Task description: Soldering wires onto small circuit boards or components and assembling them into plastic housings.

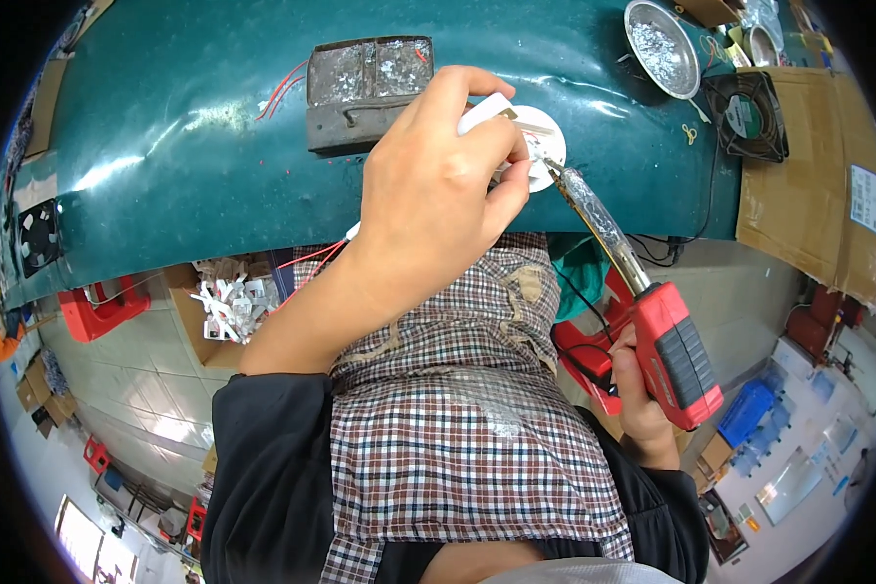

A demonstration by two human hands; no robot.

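Observation:
My left hand [433,170] reaches over the green bench top, fingers pinched around a small white plastic part [484,114]. Beneath those fingertips is a round white disc [549,127], partly hidden by the hand. In my right hand [642,404] is a red and black soldering gun [679,355], gripped by its handle. Its long, dull metal barrel slants up to the disc's lower right edge, with the tip at or very close to the disc; contact is hard to tell. Thin red wires with a white end [351,232] hang beside my left wrist.
Behind my left hand stands a grey two-part metal box [346,122] with silvery residue. A metal bowl of silvery bits [662,49] sits far right, near a black fan [747,115] and a cardboard box [808,185]. A carton of white parts [200,316] is below the bench's left side.

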